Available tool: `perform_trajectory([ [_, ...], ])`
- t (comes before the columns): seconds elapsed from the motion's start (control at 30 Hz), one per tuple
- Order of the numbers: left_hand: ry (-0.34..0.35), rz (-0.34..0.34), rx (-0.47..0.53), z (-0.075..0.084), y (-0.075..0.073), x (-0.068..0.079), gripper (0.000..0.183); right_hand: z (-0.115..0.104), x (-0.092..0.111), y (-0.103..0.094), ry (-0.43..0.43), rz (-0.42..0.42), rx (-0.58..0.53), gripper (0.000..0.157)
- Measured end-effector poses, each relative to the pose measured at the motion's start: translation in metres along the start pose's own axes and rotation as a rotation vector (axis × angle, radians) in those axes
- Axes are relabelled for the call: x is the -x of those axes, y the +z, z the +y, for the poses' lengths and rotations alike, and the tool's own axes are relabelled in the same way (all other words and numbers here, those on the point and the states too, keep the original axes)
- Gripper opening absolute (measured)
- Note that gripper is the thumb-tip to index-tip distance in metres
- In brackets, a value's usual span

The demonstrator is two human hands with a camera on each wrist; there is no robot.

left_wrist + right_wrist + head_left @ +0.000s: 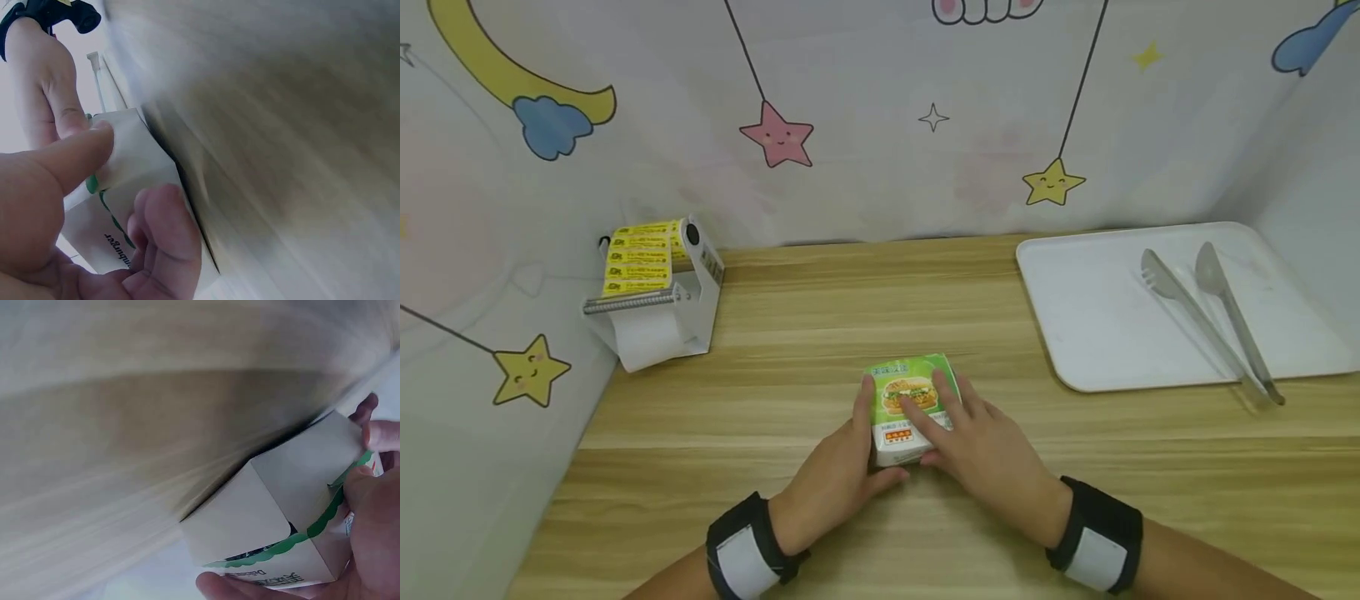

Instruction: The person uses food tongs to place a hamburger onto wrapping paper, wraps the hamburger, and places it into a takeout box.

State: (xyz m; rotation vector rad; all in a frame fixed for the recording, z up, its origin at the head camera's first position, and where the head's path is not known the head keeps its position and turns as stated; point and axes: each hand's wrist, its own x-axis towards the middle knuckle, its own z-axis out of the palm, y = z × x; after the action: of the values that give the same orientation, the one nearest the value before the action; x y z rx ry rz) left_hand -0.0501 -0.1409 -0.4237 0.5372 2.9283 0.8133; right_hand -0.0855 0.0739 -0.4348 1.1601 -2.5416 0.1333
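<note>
A small green-and-white burger box [891, 417] with a burger picture on its lid lies on the wooden table. My left hand [835, 467] holds its left side, thumb on the near face and fingers curled along the side, as the left wrist view shows. The right hand [985, 446] lies over the lid and right side, two fingers stretched across the picture. Its thumb [359, 481] presses at the near edge of the lid. Along the scalloped green rim in the right wrist view, a small dark gap shows beside a side flap.
At the back left stands a white label dispenser [703, 287] with a roll of yellow labels [638, 258]. A white tray [1090, 333] at the right bears a metal fork [1195, 308] and a spoon [1232, 312], their handles past its near edge. A printed curtain [880, 183] hangs behind.
</note>
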Motion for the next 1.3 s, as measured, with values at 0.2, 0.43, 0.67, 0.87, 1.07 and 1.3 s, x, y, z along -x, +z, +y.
perform_trajectory([
  [0.2, -0.038, -0.041, 0.000, 0.001, -0.003, -0.003, 0.111, 0.006, -0.006, -0.008, 0.047, -0.015, -0.102, 0.059],
  [0.43, -0.033, -0.053, -0.009, -0.001, 0.000, -0.001, 0.116, 0.005, -0.002, -0.003, 0.028, -0.061, -0.058, 0.068],
  [0.67, -0.032, -0.047, 0.025, -0.003, 0.003, 0.000, 0.125, 0.006, 0.004, 0.001, 0.006, -0.136, -0.099, 0.087],
  [0.87, -0.006, -0.010, 0.058, -0.007, 0.002, -0.002, 0.116, 0.013, 0.014, -0.009, 0.019, -0.250, -0.344, 0.101],
  [1.07, -0.011, -0.023, 0.040, -0.011, 0.000, -0.008, 0.114, 0.018, 0.016, -0.009, -0.046, -0.286, -0.382, 0.104],
  [1.3, -0.067, -0.014, 0.057, -0.009, -0.002, -0.007, 0.115, 0.026, 0.014, -0.016, 0.026, -0.220, -0.473, 0.104],
])
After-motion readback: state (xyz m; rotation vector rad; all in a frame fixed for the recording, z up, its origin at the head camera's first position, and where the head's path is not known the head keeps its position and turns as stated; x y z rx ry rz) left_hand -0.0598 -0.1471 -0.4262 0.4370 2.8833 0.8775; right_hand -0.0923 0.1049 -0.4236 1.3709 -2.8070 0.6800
